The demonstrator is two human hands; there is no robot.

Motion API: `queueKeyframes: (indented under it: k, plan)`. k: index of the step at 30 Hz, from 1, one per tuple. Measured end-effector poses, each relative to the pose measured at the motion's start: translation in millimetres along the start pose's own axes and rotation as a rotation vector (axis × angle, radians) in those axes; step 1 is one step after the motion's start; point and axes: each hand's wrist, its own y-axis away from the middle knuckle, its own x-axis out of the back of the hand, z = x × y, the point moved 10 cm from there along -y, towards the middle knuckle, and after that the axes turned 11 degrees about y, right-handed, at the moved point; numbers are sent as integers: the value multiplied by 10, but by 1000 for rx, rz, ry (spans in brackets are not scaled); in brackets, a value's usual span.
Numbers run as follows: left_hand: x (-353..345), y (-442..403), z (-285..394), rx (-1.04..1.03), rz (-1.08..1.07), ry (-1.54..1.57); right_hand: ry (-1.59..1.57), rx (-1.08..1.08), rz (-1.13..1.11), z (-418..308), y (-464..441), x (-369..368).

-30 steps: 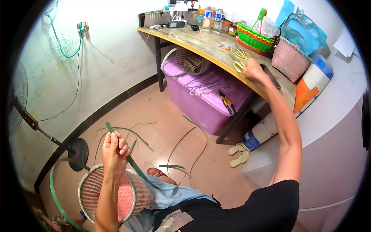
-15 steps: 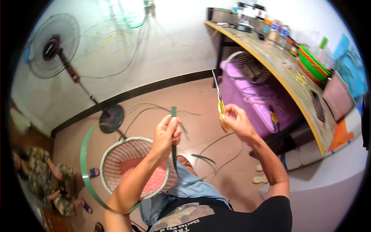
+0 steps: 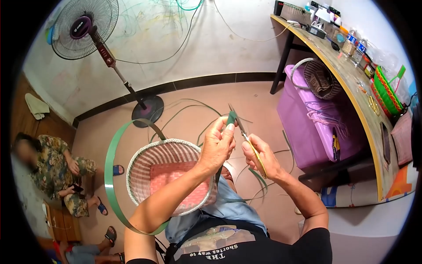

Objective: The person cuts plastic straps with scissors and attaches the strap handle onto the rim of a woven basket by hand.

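green strip (image 3: 231, 117): pinched between thumb and fingers of the left hand (image 3: 217, 143), its short end standing up past the fingertips, a darker length hanging below the hand toward the lap
scissors (image 3: 242, 130): grasped in the right hand (image 3: 263, 157), gold handles against the palm, blades pointing up and away, right at the strip's upper end; whether they touch it i cannot tell
large basket (image 3: 143, 169): against the lap on the person's left, mouth up, walls striped brown and pale, pale rim, pinkish red woven base showing inside; the left forearm crosses over its mouth
green band (image 3: 110, 171): arching out from the far side of that rim and round its left
purple bin (image 3: 303, 132): lid on, contents hidden, partly under the desk (image 3: 347, 66); on the lid, pink and purple strands (image 3: 325, 115) and pliers (image 3: 336, 143) with yellow and black handles
small basket (image 3: 310, 72): on the same lid, tilted with its mouth toward the person, loop handle, a dark brown bundle (image 3: 325, 89) inside
bright green basket (image 3: 382, 93): on the desk, red and yellow trim, clear plastic bag just beside it; what it holds i cannot tell
pink basket (image 3: 402, 136): at the desk's right end, partly out of view
clear bottles (image 3: 350, 42): 2 of them on the desk, blue labels, contents too small to tell
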Motion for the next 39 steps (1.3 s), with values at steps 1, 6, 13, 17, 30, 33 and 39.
queueKeyframes:
  k: [1, 6, 13, 17, 30, 33, 39]
  plan:
    - [-9, 3, -8, -2, -3, -2, 2, -1, 5, 5, -8, 0]
    - [-27, 29, -19, 16, -11, -4, -11, -68, -21, 40, -3, -14]
    - [-20, 28, -66, 65, -26, 23, 138, -43, -1, 18, -29, 14]
    - [4, 15, -135, 78, -38, 28, 301, 16, 31, -14, -42, 31]
    - [170, -88, -161, -216, 103, -609, 392, 128, 112, 241, -128, -17]
    - [131, -67, -156, -54, 126, -562, 393, 165, 137, 377, -174, -38]
    - [188, -136, -263, -69, 76, -444, 263, -13, 103, 469, -237, 65]
